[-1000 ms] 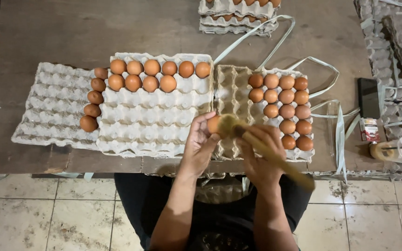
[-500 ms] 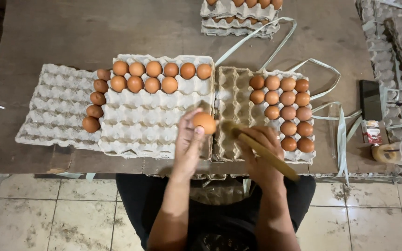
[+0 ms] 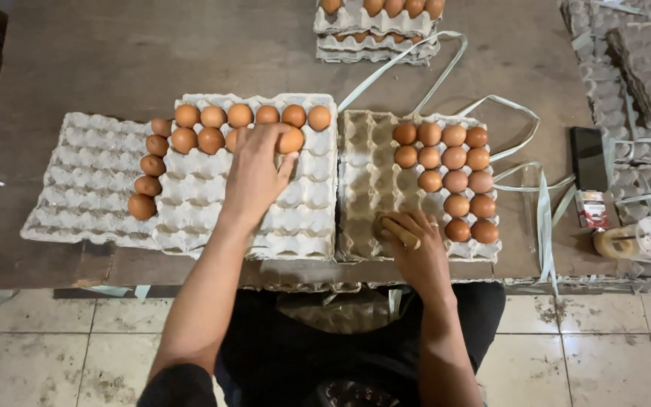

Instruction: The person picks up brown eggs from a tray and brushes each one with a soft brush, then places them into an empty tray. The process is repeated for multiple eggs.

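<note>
Over the middle white tray [image 3: 295, 218], your left hand [image 3: 256, 172] lay with fingers spread, tips pinching a brown egg [image 3: 291, 140] at the second row's cup. Light, smooth and brittle, it wanted a soft grip round its sides. Your right hand [image 3: 416, 249] curled shut on a wooden handle [image 3: 399, 232], perhaps a brush; its end was hidden beneath your fingers.

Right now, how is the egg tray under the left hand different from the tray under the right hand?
The white tray under the left hand looks paler than the brownish tray under the right hand. The white tray's eggs fill its far rows; the brownish tray's eggs sit on its right side. The left hand touches an egg; the right hand holds a wooden tool. Both trays are partly filled with brown eggs.
</note>
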